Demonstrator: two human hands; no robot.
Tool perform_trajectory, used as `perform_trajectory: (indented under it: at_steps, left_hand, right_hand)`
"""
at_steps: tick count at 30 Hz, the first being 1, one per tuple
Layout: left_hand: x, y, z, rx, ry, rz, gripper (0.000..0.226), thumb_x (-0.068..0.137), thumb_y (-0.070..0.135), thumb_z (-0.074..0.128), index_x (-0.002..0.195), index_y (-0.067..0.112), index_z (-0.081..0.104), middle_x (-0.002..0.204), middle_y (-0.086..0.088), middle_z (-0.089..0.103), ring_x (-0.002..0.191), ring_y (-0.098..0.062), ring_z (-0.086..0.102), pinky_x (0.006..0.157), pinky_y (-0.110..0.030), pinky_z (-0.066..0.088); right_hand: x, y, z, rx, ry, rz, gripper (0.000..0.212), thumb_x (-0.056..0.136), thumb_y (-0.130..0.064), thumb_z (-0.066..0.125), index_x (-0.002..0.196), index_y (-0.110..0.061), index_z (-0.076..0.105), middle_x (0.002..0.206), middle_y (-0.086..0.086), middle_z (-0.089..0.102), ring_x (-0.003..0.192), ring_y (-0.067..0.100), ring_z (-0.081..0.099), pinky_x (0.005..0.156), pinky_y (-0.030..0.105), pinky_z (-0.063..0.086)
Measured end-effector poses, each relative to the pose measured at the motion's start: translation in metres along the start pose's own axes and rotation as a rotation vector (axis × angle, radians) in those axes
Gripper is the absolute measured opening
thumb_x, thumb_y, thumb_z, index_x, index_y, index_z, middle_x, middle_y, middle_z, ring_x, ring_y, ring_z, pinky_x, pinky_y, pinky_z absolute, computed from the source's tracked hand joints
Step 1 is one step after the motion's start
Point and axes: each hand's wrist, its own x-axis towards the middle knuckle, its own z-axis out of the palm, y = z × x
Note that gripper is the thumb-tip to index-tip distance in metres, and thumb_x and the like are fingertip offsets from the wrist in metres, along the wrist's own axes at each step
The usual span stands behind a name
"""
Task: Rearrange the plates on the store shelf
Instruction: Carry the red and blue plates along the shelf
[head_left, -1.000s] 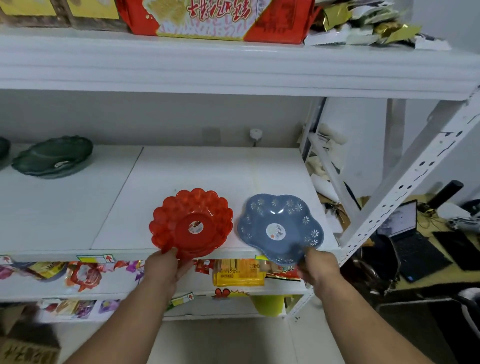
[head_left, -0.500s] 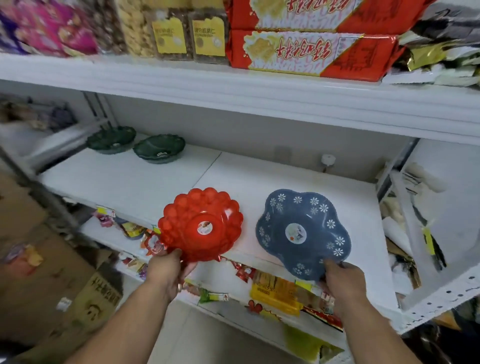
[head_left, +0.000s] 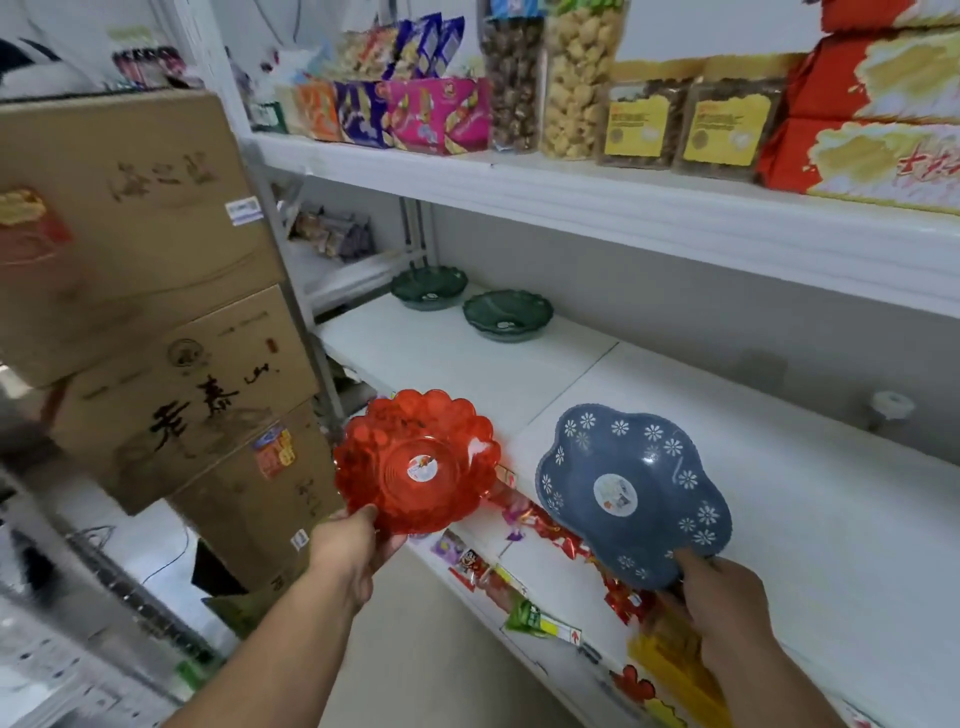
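My left hand (head_left: 353, 545) grips the near rim of a red scalloped plate (head_left: 415, 460), held in the air in front of the white shelf (head_left: 779, 499) edge. My right hand (head_left: 722, 597) grips the near rim of a blue flower-patterned plate (head_left: 631, 491), held tilted just above the shelf's front. Both plates carry a round sticker in the middle. Two dark green plates (head_left: 508, 314) (head_left: 429, 287) sit side by side at the far left end of the same shelf.
Stacked cardboard boxes (head_left: 171, 332) stand close on the left, beside the shelf's end. The upper shelf (head_left: 623, 202) holds snack packets, jars and red boxes. Snack packets (head_left: 524, 582) fill the lower shelf. A small white knob (head_left: 892, 406) is on the back wall.
Both plates have left the shelf surface and moved leftward in my hands. My view has swung left, bringing the cardboard boxes and the two green plates nearer the centre.
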Motion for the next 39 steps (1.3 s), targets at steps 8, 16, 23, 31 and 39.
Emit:
perform_trajectory:
  at_steps: [8,16,23,31,39]
  left_hand:
    - [0.065,0.063,-0.044,-0.049,0.001,-0.015,0.021,0.098,0.001,0.047,0.118,0.003,0.055,0.117,-0.032,0.065,0.063,-0.028,0.062,0.032,-0.022,0.049]
    - [0.142,0.106,-0.057,-0.054,0.023,-0.028,0.017,0.096,0.006,0.053,0.113,0.005,0.056,0.073,-0.023,0.073,0.046,-0.025,0.069,0.046,-0.028,0.057]
    - [0.206,0.134,-0.023,-0.075,-0.013,-0.023,0.009,0.097,0.003,0.052,0.103,0.002,0.059,0.074,-0.02,0.073,0.045,-0.024,0.069,0.039,-0.025,0.054]
    - [0.28,0.173,0.023,-0.028,0.03,-0.024,0.007,0.094,0.003,0.053,0.091,0.007,0.058,0.06,-0.019,0.07,0.041,-0.026,0.067,0.041,-0.033,0.057]
    - [0.348,0.191,0.048,0.161,-0.014,-0.007,0.003,0.094,0.01,0.056,0.093,0.007,0.057,0.045,0.006,0.065,0.041,-0.011,0.065,0.048,-0.025,0.056]
  right_hand:
    - [-0.008,-0.014,0.101,0.092,-0.022,0.054,0.044,0.068,-0.035,0.071,0.082,0.007,0.07,0.086,0.031,0.072,0.071,0.034,0.069,0.069,0.051,0.058]
    - [0.026,-0.012,0.171,0.064,-0.021,0.004,0.06,0.059,-0.046,0.07,0.076,0.011,0.066,0.076,0.028,0.072,0.077,0.043,0.072,0.084,0.06,0.058]
    - [0.005,-0.076,0.21,0.059,-0.063,-0.068,0.046,0.085,-0.034,0.069,0.068,0.008,0.062,0.059,0.024,0.072,0.053,0.029,0.067,0.06,0.034,0.051]
    - [0.082,-0.094,0.271,0.007,-0.06,-0.072,0.045,0.073,-0.04,0.066,0.062,0.003,0.068,0.054,0.012,0.071,0.07,0.039,0.073,0.073,0.055,0.059]
    - [0.103,-0.122,0.314,0.069,-0.053,0.0,0.038,0.08,-0.028,0.072,0.059,0.003,0.063,0.059,0.017,0.073,0.076,0.039,0.075,0.067,0.043,0.054]
